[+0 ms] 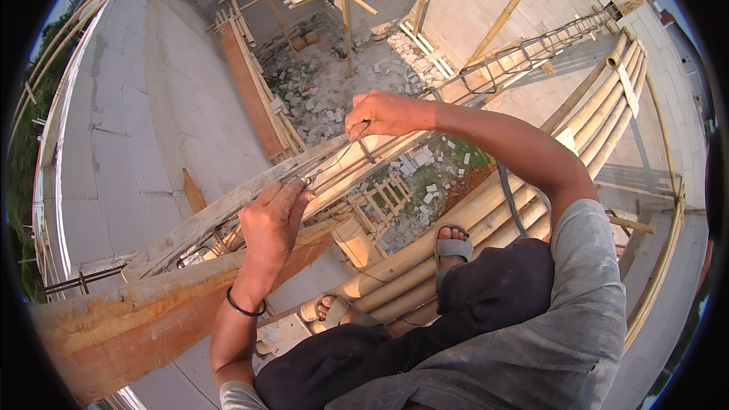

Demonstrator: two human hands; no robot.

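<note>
My left hand (272, 222) is closed in a pinch over the timber formwork, and a thin dark tie wire (310, 179) shows at its fingertips. Farther along the same trough, my right hand (389, 115) has its fingers curled tight. Just below them sticks out a bent steel rod (367, 152), its upper end hidden in the grip. Between and beyond both hands runs a rebar cage (486, 80) with square stirrups, lying along the boards. A wide wooden board (152, 326) forms the near side of the trough beside my left forearm.
My sandalled feet rest on a row of bamboo poles (486, 216) high above the ground. Rubble and broken blocks (326, 99) lie far below. A grey block wall (129, 129) rises at left; more bamboo poles (607, 114) stretch along the right. A dark strap or hose (510, 197) hangs by my knee.
</note>
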